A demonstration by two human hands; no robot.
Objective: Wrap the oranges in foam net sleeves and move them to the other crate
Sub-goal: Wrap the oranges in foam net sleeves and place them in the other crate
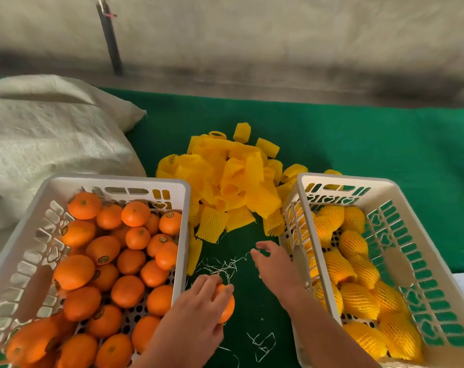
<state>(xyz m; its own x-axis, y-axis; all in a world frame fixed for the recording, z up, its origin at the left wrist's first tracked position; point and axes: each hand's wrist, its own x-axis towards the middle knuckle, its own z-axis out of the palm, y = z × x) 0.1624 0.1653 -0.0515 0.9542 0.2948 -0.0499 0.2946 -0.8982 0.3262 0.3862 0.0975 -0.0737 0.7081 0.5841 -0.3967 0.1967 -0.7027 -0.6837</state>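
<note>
My left hand (199, 304) grips a bare orange (226, 306) just right of the left crate's rim. That white left crate (184, 208) is full of unwrapped oranges (103, 248). My right hand (274, 264) hovers over the green cloth between the crates, fingers relaxed and empty, reaching toward the pile of yellow foam net sleeves (225, 181). The nearest flat sleeve (212, 224) lies just beyond its fingertips. The white right crate (302, 187) holds several oranges wrapped in yellow sleeves (355, 274).
A green cloth (384, 155) covers the table. A pale woven sack (53, 134) lies at the back left, behind the left crate. Thin white foam shreds (225, 266) litter the cloth between the crates. A dark pole (110, 38) stands against the wall.
</note>
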